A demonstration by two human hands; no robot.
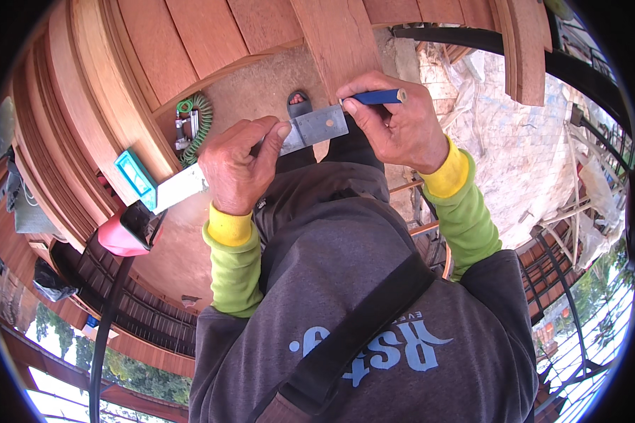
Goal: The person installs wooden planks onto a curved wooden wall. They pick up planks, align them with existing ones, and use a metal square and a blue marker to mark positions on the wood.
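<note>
My left hand (241, 163) pinches a long flat metal blade (316, 128) between thumb and fingers. At its far left end the blade meets a teal frame-shaped handle (135, 178). The blade's free end, with a small round hole, reaches close to my right hand (402, 125). That hand is closed on a blue carpenter's pencil (375, 97), its point directed left and its blunt end to the right. Thumb and fingertips of the right hand are beside the near end of a reddish-brown wooden plank (337, 44). Whether the pencil point touches the wood cannot be made out.
Several wooden boards (180, 39) lie at the far side, and others (85, 99) are stacked along the left. A green coiled hose (203, 121) hangs near them, above a red and black object (125, 231). Crumpled plastic sheeting (466, 77) lies on the right. My sandalled foot (300, 106) shows below.
</note>
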